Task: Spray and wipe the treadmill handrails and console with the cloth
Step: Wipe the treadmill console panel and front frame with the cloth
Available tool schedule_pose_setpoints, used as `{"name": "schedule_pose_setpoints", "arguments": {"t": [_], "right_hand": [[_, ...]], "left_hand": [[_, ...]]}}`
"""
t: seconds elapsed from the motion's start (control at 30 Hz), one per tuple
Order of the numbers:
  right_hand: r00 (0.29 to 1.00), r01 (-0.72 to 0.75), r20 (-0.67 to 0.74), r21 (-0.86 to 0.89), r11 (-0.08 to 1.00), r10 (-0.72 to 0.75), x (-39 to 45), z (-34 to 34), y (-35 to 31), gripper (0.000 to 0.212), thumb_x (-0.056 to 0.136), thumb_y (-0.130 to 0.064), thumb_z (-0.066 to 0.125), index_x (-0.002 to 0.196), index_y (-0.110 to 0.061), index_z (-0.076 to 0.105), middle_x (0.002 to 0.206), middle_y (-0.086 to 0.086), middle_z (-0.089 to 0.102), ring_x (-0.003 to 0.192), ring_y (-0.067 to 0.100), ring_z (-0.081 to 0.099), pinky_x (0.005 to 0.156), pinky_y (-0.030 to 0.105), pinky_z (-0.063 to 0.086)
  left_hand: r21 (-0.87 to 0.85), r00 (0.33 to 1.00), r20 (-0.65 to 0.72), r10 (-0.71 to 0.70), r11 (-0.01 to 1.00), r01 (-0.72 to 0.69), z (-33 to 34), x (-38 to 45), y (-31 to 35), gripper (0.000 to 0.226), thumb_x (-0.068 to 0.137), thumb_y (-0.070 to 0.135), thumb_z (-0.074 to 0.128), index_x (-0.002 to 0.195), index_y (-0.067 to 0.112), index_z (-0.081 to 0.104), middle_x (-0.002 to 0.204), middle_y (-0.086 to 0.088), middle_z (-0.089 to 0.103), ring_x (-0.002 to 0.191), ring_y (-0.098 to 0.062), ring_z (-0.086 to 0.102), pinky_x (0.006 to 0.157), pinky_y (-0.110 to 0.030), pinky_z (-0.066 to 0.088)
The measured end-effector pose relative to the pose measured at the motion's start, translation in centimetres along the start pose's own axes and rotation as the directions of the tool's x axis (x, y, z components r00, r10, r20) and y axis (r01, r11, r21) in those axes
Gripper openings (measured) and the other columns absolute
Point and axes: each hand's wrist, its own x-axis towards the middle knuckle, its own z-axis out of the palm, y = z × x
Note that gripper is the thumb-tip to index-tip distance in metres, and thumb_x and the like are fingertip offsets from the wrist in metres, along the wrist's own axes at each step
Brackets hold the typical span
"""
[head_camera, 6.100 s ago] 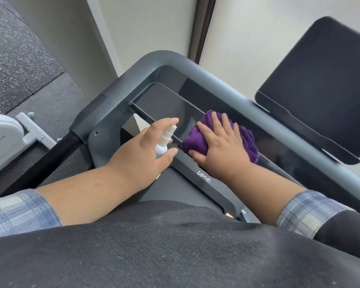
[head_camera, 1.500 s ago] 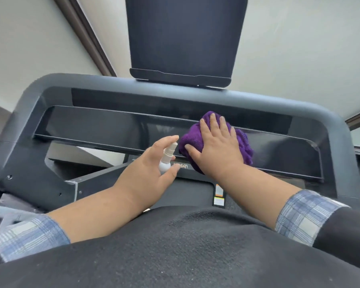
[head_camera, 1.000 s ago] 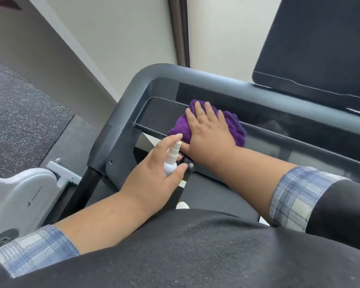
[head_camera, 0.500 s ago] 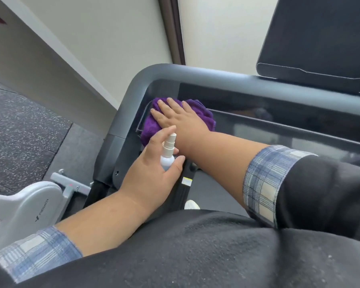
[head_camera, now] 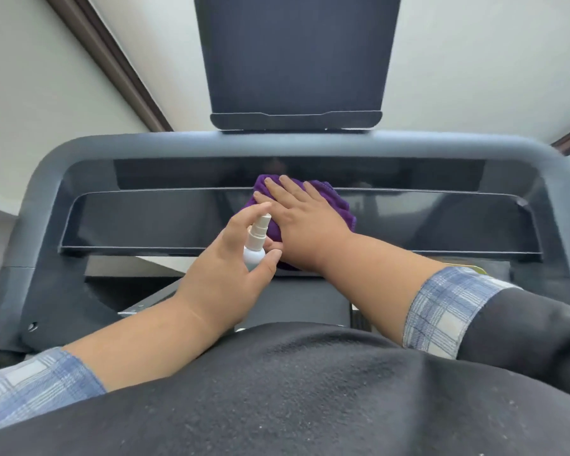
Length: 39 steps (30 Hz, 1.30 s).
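Note:
The treadmill's glossy black console panel (head_camera: 145,218) runs across the middle of the head view, framed by the grey handrail bar (head_camera: 441,143). A bunched purple cloth (head_camera: 339,202) lies on the middle of the panel. My right hand (head_camera: 306,222) presses flat on the cloth with straight fingers. My left hand (head_camera: 231,274) grips a small white spray bottle (head_camera: 255,245) just left of the cloth, index finger over the nozzle. Most of the cloth is hidden under my right hand.
A dark tablet holder (head_camera: 297,60) rises above the handrail at the top centre. Pale walls with a brown trim strip (head_camera: 112,64) stand behind. My dark top fills the lower part of the view.
My right hand has slid the cloth from the console's left corner back to its middle. My left hand with the bottle has followed alongside. My head has turned back to face the console.

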Motion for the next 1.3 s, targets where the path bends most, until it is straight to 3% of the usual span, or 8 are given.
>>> {"name": "schedule_pose_setpoints", "arguments": {"t": [0.17, 0.37, 0.57, 0.7, 0.83, 1.0, 1.13, 1.3], "right_hand": [[0.990, -0.121, -0.078, -0.039, 0.992, 0.118, -6.3, -1.1, 7.7, 0.091, 0.085, -0.082, 0.026, 0.159, -0.031, 0.019, 0.168, -0.004, 0.009, 0.155, 0.019, 0.002, 0.124, 0.045, 0.003], [0.956, -0.278, -0.109, -0.040, 0.960, 0.272, -13.7, -2.3, 16.5, 0.089, 0.084, -0.081, 0.026, 0.159, -0.035, 0.017, 0.168, -0.006, 0.007, 0.155, 0.017, 0.001, 0.123, 0.043, 0.001], [0.908, -0.399, -0.145, -0.008, 0.917, 0.394, -18.4, -2.9, 21.6, 0.086, 0.084, -0.081, 0.024, 0.158, -0.037, 0.017, 0.168, -0.008, 0.007, 0.155, 0.019, 0.003, 0.123, 0.051, 0.006], [0.869, -0.418, -0.253, 0.087, 0.904, 0.426, -19.6, -2.9, 21.7, 0.076, 0.088, -0.073, 0.034, 0.152, -0.032, 0.038, 0.163, -0.002, 0.030, 0.150, 0.023, 0.024, 0.120, 0.048, 0.019], [0.801, -0.355, -0.402, 0.279, 0.892, 0.444, -19.4, -3.2, 20.7, 0.055, 0.089, -0.055, 0.051, 0.131, -0.022, 0.062, 0.130, 0.002, 0.065, 0.123, 0.028, 0.055, 0.099, 0.043, 0.036], [0.815, -0.060, -0.447, 0.569, 0.820, 0.369, -18.0, -3.8, 16.7, 0.034, 0.088, -0.046, 0.058, 0.120, -0.034, 0.062, 0.116, -0.008, 0.067, 0.110, 0.020, 0.059, 0.098, 0.048, 0.045], [0.871, 0.020, -0.407, 0.590, 0.807, 0.276, -16.6, -3.4, 14.1, 0.043, 0.087, -0.050, 0.057, 0.124, -0.030, 0.063, 0.119, -0.009, 0.067, 0.112, 0.017, 0.060, 0.099, 0.046, 0.046], [0.918, 0.026, -0.351, 0.520, 0.854, 0.186, -15.4, -3.2, 13.2, 0.042, 0.086, -0.053, 0.057, 0.124, -0.036, 0.060, 0.119, -0.012, 0.067, 0.111, 0.016, 0.061, 0.098, 0.048, 0.047]], "left_hand": [[-0.006, 0.997, 0.046, 0.054, 0.999, -0.054, 5.2, 1.8, 4.0, 0.067, 0.087, 0.043, 0.064, 0.130, 0.075, 0.024, 0.114, 0.026, 0.060, 0.096, 0.007, 0.058, 0.078, -0.010, 0.040], [-0.022, 0.990, 0.115, 0.079, 0.997, -0.077, 10.5, 2.7, 8.6, 0.066, 0.087, 0.042, 0.065, 0.131, 0.074, 0.027, 0.106, 0.031, 0.059, 0.090, 0.003, 0.061, 0.076, -0.021, 0.045], [-0.003, 0.990, 0.117, 0.079, 0.997, -0.079, 13.4, 3.0, 11.4, 0.065, 0.087, 0.044, 0.063, 0.130, 0.075, 0.027, 0.101, 0.025, 0.062, 0.091, 0.002, 0.060, 0.076, -0.018, 0.043], [0.028, 0.996, 0.076, 0.048, 0.998, -0.050, 13.8, 3.5, 11.8, 0.065, 0.088, 0.043, 0.063, 0.129, 0.075, 0.024, 0.102, 0.022, 0.063, 0.086, 0.001, 0.060, 0.073, -0.020, 0.043], [0.068, 0.997, -0.033, -0.065, 0.995, 0.067, 12.6, 4.0, 10.2, 0.067, 0.092, 0.039, 0.063, 0.124, 0.079, 0.020, 0.100, 0.019, 0.064, 0.086, 0.005, 0.058, 0.068, -0.018, 0.040], [0.152, 0.971, -0.101, -0.217, 0.961, 0.231, 10.7, 4.6, 8.2, 0.062, 0.093, 0.041, 0.060, 0.128, 0.075, 0.022, 0.094, 0.020, 0.064, 0.079, 0.000, 0.059, 0.064, -0.020, 0.040], [0.290, 0.958, -0.091, -0.273, 0.913, 0.288, 9.8, 5.8, 7.1, 0.051, 0.094, 0.041, 0.056, 0.131, 0.062, 0.027, 0.091, 0.019, 0.057, 0.076, 0.000, 0.055, 0.058, -0.024, 0.038], [0.430, 0.938, -0.075, -0.339, 0.837, 0.337, 8.4, 7.3, 5.6, 0.045, 0.097, 0.031, 0.052, 0.133, 0.048, 0.031, 0.082, 0.015, 0.054, 0.067, -0.004, 0.054, 0.051, -0.026, 0.035]]}}
